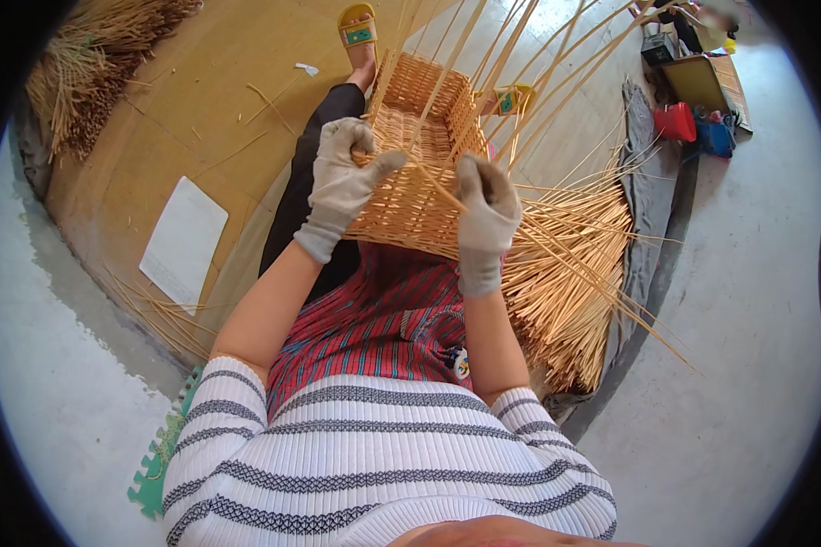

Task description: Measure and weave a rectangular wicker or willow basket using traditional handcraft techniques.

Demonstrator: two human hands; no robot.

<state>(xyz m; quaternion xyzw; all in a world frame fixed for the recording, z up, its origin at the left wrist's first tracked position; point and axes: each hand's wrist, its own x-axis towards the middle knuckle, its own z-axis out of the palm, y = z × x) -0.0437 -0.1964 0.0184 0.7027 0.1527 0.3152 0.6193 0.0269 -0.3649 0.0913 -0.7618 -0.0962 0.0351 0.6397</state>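
Note:
A rectangular wicker basket (pixel 409 205) rests tilted on my lap, its inside facing up and away. Long unwoven wicker strands (pixel 509 68) rise from its far and right sides. My left hand (pixel 345 173), in a pale work glove, grips the near rim at the left corner, its thumb pressed along the edge. A single wicker strand (pixel 440 190) slants across the near wall toward my right hand (pixel 488 214). That hand, gloved too, is closed on the strand by the right end of the rim; its fingertips are partly hidden.
A big bundle of cut wicker (pixel 566 301) lies on a grey cloth (pixel 637 173) to my right. More wicker (pixel 100 73) is heaped at the far left. A white sheet (pixel 184 244) lies on the brown board (pixel 237 118). A red container (pixel 673 121) and a cardboard box (pixel 702 82) stand far right.

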